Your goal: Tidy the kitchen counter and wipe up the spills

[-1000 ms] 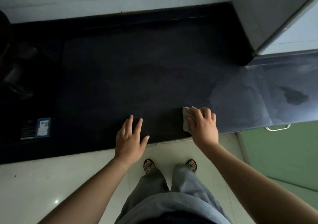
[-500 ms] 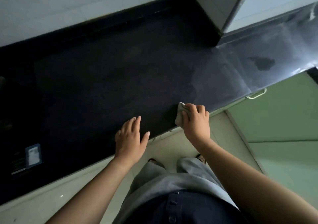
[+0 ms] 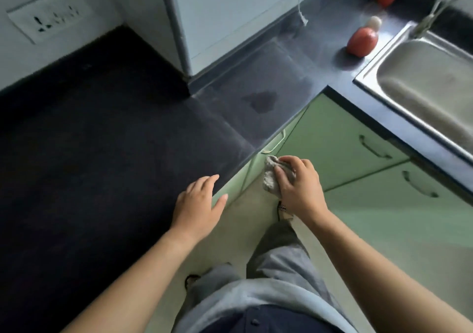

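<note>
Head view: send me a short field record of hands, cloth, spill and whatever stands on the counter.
left hand: open, fingers relaxed, at the front edge of the dark stone counter
right hand: grips crumpled grey cloth, off the counter, in front of the green cabinet doors
spill: dark wet patch on counter, not yet wiped
nearby: red plastic bottle with white cap beside steel sink

Right hand [image 3: 300,186] grips a grey cloth [image 3: 271,179] beside the dark counter [image 3: 102,140].
</note>
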`<state>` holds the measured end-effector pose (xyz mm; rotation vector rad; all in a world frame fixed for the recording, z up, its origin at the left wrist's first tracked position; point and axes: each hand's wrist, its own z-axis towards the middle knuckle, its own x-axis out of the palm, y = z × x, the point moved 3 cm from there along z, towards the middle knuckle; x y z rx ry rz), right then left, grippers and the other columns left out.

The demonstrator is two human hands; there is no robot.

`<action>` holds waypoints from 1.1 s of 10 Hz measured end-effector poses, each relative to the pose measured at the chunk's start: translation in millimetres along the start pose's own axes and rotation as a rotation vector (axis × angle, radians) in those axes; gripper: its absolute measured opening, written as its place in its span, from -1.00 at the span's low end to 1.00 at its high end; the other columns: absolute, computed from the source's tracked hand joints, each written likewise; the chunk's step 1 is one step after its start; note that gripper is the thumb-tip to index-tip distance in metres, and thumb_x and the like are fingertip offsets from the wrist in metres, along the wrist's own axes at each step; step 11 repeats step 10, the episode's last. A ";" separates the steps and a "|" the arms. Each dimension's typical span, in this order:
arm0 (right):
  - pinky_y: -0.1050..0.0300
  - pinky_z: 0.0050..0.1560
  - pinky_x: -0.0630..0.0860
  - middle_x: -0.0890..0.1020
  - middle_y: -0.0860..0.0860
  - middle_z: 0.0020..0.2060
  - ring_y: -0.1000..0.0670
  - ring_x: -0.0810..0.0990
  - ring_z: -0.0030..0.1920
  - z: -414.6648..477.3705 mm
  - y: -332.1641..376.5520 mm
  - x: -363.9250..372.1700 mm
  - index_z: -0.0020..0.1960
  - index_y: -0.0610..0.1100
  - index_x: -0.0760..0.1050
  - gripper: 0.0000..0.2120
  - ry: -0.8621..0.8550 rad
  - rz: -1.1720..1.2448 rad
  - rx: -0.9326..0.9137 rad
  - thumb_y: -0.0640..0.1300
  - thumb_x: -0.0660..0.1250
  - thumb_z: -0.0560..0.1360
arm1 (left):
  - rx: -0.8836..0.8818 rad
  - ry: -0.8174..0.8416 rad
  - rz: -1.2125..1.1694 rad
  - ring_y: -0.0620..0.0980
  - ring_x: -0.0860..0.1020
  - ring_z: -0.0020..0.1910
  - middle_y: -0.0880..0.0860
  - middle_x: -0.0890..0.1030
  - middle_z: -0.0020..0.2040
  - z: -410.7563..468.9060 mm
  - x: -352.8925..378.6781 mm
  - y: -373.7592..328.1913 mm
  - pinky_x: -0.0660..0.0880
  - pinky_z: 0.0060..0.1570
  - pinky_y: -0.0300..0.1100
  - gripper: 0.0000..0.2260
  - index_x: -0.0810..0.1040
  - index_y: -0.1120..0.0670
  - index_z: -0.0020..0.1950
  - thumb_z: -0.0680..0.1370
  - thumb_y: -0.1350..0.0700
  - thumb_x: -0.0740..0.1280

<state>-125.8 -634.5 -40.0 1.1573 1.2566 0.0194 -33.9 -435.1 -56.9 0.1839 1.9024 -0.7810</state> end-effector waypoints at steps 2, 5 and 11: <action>0.14 0.09 0.35 0.51 -0.06 0.07 -0.11 0.47 0.10 135.9 -18.1 -46.7 0.17 -0.01 0.49 -0.75 0.164 -0.049 -0.248 -0.02 0.29 0.50 | -0.107 -0.051 0.096 0.06 0.36 0.34 0.03 0.40 0.38 98.3 11.5 -66.5 0.31 0.23 -0.04 -0.55 0.32 0.07 0.40 0.56 -0.09 0.17; 0.05 0.02 0.41 0.45 -0.02 0.13 -0.12 0.38 0.11 262.9 23.0 -31.0 0.23 0.03 0.44 -0.71 0.413 -0.227 -0.521 0.03 0.22 0.53 | -0.520 -0.242 0.066 0.08 0.38 0.33 0.06 0.41 0.37 172.6 12.5 -97.7 0.42 0.13 0.00 -0.53 0.36 0.08 0.37 0.52 -0.11 0.24; -0.11 0.12 0.49 0.27 -0.01 0.34 -0.13 0.26 0.30 302.3 35.5 0.4 0.37 0.18 0.27 -0.60 0.625 -0.320 -0.696 0.04 0.19 0.54 | -0.606 -0.097 0.153 -0.01 0.13 0.48 -0.03 0.11 0.53 184.1 20.4 -89.4 0.19 0.37 0.04 -0.47 0.14 -0.03 0.48 0.56 -0.17 0.11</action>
